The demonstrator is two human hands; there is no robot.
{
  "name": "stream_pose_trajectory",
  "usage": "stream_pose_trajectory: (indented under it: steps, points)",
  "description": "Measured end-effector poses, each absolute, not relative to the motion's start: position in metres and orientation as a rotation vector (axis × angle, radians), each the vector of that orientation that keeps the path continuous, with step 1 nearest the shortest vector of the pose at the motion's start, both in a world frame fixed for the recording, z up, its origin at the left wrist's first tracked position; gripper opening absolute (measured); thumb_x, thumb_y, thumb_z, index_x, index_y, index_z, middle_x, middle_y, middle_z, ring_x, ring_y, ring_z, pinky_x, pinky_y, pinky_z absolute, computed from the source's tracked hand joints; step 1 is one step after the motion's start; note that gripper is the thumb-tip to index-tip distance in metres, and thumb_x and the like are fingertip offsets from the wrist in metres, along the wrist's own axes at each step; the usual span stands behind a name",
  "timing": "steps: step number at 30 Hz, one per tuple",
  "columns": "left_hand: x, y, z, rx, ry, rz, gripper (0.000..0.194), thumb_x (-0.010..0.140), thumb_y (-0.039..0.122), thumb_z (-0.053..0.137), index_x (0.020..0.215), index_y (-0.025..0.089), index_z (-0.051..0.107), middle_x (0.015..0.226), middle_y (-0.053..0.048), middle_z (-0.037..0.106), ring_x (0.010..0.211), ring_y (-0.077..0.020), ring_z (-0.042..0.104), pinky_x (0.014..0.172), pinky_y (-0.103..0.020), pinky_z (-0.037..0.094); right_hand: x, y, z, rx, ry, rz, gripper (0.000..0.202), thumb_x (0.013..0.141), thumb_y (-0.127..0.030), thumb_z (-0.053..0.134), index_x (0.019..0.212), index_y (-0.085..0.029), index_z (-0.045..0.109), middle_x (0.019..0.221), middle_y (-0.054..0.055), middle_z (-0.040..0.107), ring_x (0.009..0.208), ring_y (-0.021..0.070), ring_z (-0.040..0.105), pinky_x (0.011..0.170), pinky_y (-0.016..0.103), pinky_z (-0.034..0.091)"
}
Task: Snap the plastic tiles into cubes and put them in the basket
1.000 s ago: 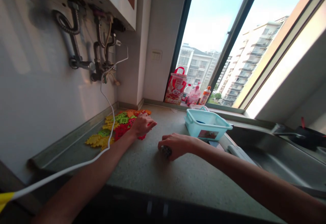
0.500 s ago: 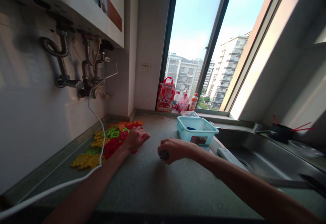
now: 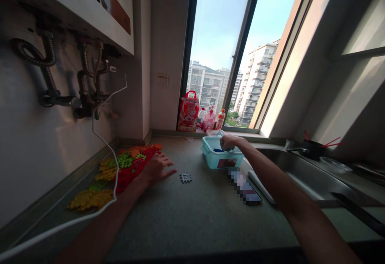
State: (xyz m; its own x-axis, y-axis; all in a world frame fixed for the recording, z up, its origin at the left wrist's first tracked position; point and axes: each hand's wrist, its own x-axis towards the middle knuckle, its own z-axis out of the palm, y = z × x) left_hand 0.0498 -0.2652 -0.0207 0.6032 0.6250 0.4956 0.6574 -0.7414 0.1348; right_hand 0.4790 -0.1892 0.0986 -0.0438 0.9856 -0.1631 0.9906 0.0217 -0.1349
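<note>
My left hand (image 3: 155, 168) is open, with fingers spread at the edge of a pile of flat toothed plastic pieces: red pieces (image 3: 128, 176), green pieces (image 3: 124, 160) and yellow pieces (image 3: 90, 199). To its right, a single grey toothed piece (image 3: 185, 177) lies flat on the counter. My right hand (image 3: 229, 142) reaches into a light-blue plastic basket (image 3: 210, 162), its fingers curled downward. Something greyish shows under those fingers, too small to make out. A dark blue item (image 3: 218, 150) is inside the basket beside the hand.
A phone (image 3: 245, 188) lies on the counter (image 3: 192, 220) near the sink (image 3: 309, 180). A white cable (image 3: 112, 152) hangs across the coloured pieces and my left forearm. Bottles (image 3: 209, 120) and a red-and-white package (image 3: 188, 113) stand at the window.
My right hand has moved from the middle of the counter into the basket. A grey toothed piece now lies where it was. My left fingers have spread. The view has shifted right.
</note>
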Motion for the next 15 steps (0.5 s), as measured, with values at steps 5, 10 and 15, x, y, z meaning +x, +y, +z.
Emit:
stream_pose_trajectory:
  steps: [5, 10, 15]
  points:
    - [0.075, -0.282, -0.027, -2.9, -1.018, -0.648, 0.066, 0.085, 0.076, 0.066, 0.124, 0.023, 0.075, 0.115, -0.011, 0.074, 0.111, -0.0327, 0.062, 0.101, -0.047, 0.043, 0.491, -0.179, 0.071, 2.166, 2.139, -0.366, 0.042, 0.057, -0.025, 0.085, 0.099, -0.018, 0.08, 0.102, 0.012, 0.077, 0.086, 0.0269, 0.072, 0.069, 0.032, 0.058]
    - [0.095, -0.292, -0.039, -2.964, -1.132, -0.607, 0.052, 0.089, 0.066, 0.067, 0.122, 0.026, 0.075, 0.115, -0.01, 0.072, 0.108, -0.0314, 0.064, 0.097, -0.045, 0.047, 0.499, -0.177, 0.068, 2.185, 2.143, -0.397, 0.04, 0.059, -0.023, 0.084, 0.099, -0.021, 0.081, 0.103, 0.012, 0.077, 0.095, 0.0309, 0.071, 0.075, 0.037, 0.058]
    - [0.102, -0.292, -0.044, -2.987, -1.304, -0.686, 0.035, 0.079, 0.044, 0.077, 0.106, 0.022, 0.075, 0.104, -0.007, 0.073, 0.101, -0.0278, 0.067, 0.09, -0.038, 0.051, 0.5, -0.188, 0.085, 2.192, 2.266, -0.503, 0.029, 0.07, -0.035, 0.083, 0.093, -0.018, 0.083, 0.094, 0.012, 0.079, 0.083, 0.029, 0.073, 0.072, 0.037, 0.057]
